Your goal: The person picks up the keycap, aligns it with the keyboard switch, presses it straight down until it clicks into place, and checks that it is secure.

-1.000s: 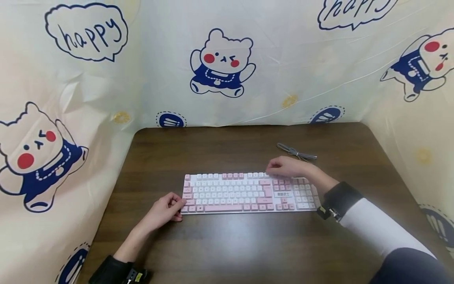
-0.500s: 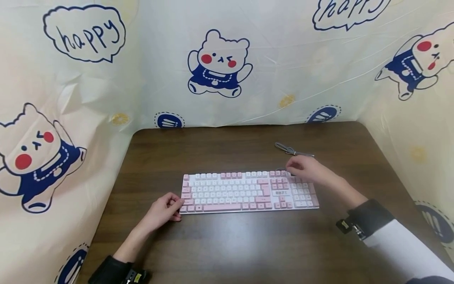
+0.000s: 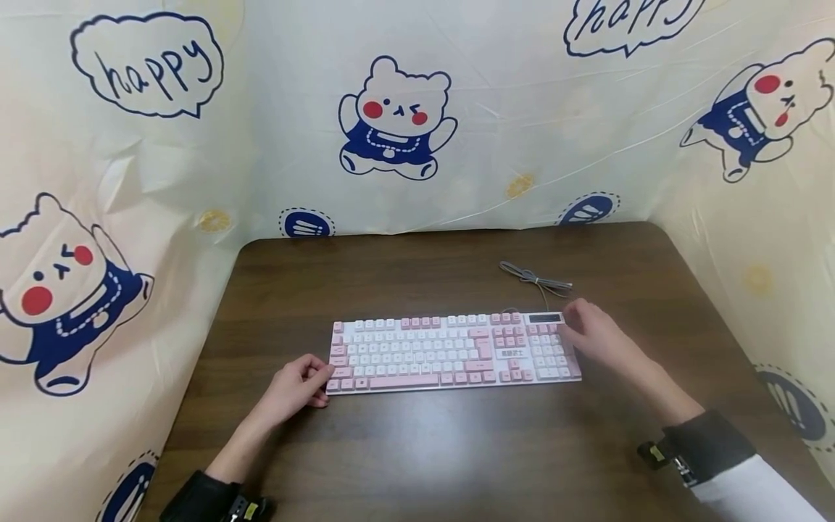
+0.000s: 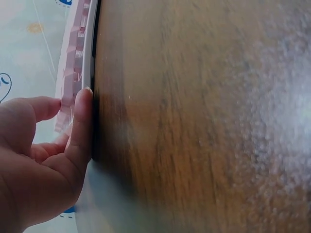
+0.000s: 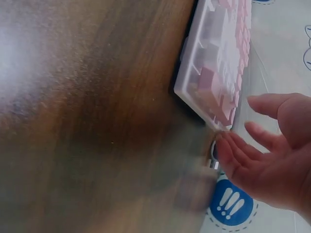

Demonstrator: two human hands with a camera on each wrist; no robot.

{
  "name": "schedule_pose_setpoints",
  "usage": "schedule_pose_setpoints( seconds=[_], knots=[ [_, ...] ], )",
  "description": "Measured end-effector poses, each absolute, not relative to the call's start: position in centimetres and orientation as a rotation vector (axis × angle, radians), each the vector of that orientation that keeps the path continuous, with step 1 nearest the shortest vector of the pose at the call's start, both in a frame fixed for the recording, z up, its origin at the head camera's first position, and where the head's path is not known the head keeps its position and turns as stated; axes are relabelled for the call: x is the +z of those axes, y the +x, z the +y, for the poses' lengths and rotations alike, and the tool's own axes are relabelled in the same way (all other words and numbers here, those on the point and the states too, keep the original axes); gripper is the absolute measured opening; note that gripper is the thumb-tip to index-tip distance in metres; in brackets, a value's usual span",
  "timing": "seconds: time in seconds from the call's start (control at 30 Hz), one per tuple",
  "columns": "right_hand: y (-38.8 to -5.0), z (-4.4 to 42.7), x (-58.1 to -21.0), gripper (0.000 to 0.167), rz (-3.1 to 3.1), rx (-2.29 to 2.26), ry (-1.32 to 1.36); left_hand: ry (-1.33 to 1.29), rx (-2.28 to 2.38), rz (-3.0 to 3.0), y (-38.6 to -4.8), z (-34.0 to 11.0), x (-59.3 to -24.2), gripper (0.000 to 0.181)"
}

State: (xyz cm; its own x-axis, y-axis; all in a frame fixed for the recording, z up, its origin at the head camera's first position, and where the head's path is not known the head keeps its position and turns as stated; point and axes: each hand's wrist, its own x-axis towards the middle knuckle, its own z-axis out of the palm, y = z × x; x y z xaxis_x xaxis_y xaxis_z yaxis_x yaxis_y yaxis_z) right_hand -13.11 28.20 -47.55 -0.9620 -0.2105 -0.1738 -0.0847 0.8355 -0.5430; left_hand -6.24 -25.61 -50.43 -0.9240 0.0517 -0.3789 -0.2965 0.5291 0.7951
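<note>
A pink and white keyboard lies on the brown table, its long side toward me. At its front left corner my left hand grips the edge. The left wrist view puts the thumb on a pink key of the keyboard, with fingers against the side. My right hand is at the far right end, thumb over the keys. In the right wrist view, the right hand has loosely bent fingers at the corner of the keyboard. The thumb stays apart from the keys there.
Behind the keyboard lies a bundled grey cable, its lead running toward the keyboard's back edge. The wooden table has rounded far corners. A pale cloth with printed bears hangs around its back and sides.
My right hand has moved right along the keyboard's back edge to its right end, uncovering the dark panel and the cable. My left hand stays at the left corner.
</note>
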Motion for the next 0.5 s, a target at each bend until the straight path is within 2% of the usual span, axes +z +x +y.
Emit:
schedule_pose_setpoints(
  seconds=[0.2,0.5],
  knots=[
    [-12.4,28.4,-48.3,0.035,2.773,-0.809,-0.198,-0.204,1.34,2.43,-6.2,-25.5,-50.4,0.028],
    [-11.3,28.6,-48.7,0.041,2.747,-0.843,-0.129,-0.192,1.26,2.476,-6.4,-25.3,-50.2,0.029]
  ],
)
